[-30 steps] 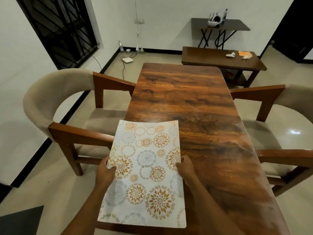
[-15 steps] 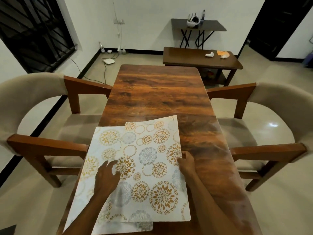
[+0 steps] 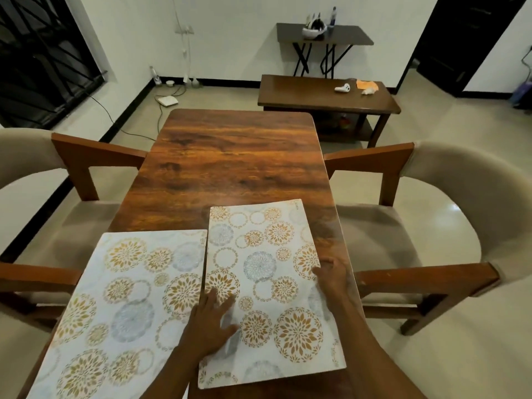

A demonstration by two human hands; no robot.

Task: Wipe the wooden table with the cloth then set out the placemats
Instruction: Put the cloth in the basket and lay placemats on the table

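Note:
Two white placemats with gold and grey flower rings lie side by side on the near end of the wooden table. The left placemat overhangs the table's left edge. The right placemat lies flat near the right edge. My left hand rests flat, fingers spread, across the seam onto the right placemat. My right hand presses on that placemat's right edge, fingers on top. No cloth lies on this table.
Cushioned wooden armchairs stand at the left and right of the table. A low wooden table behind holds an orange cloth and a white object. A dark side table stands by the wall.
The stacked placemats have been separated: the lower one now lies to the left and the upper one has slid right. My left hand moved from the left mat onto the right one.

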